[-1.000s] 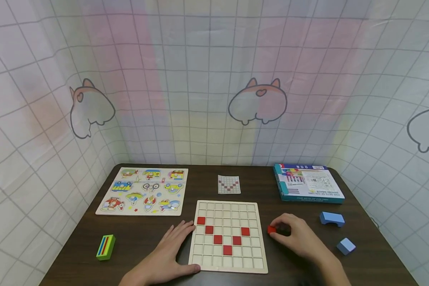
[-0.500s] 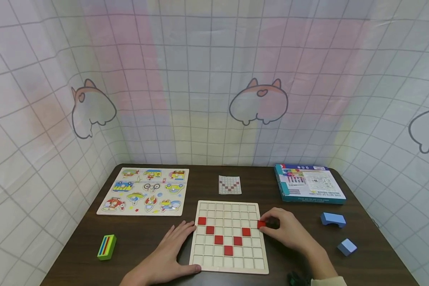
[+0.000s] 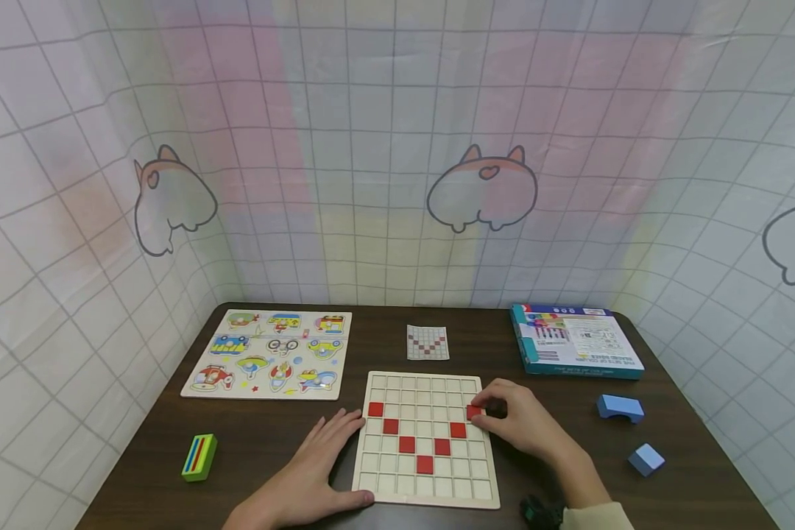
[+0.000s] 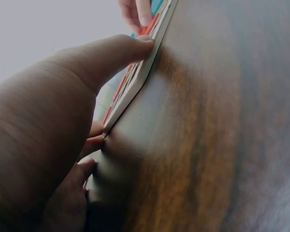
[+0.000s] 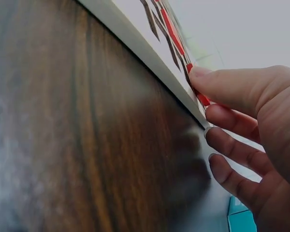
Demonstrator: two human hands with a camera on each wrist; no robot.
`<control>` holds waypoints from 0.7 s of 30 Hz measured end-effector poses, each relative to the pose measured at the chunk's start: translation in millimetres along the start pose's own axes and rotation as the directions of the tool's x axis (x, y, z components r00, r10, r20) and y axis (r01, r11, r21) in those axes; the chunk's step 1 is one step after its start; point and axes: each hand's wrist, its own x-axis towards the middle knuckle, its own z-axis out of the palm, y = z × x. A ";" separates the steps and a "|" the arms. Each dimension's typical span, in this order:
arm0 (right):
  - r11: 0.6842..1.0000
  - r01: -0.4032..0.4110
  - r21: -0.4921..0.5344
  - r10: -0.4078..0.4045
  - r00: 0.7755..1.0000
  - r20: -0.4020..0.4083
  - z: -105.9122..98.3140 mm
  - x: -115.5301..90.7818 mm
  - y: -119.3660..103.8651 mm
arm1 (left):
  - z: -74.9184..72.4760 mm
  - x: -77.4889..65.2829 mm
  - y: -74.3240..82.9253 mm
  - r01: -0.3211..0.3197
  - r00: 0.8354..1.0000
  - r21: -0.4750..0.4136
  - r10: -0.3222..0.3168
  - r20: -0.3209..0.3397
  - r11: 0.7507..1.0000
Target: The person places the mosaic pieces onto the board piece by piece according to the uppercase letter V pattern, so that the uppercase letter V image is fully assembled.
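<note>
A cream grid board lies on the dark table with several red square tiles set in a V across its cells. My right hand pinches one more red tile between thumb and fingers, over a cell at the board's right edge. In the right wrist view this red tile sits under the thumb tip, close over the board. My left hand lies spread at the board's left side, its thumb on the near left corner and its fingertips at the left edge. The left wrist view shows that thumb resting on the rim.
Behind the board lies a small pattern card with a red V. A picture puzzle is at back left, a boxed set at back right. A green block stands left; a blue arch and blue cube stand right.
My right hand has carried the red tile leftward from the table beside the board to over the right edge column. The left hand has stayed in place at the board.
</note>
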 end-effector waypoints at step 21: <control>1.000 -0.031 0.002 0.031 1.000 0.002 2.8 -3.7 0.1 | -1.1 1.7 1.7 0.021 0.999 -0.017 -0.021 0.028 1.000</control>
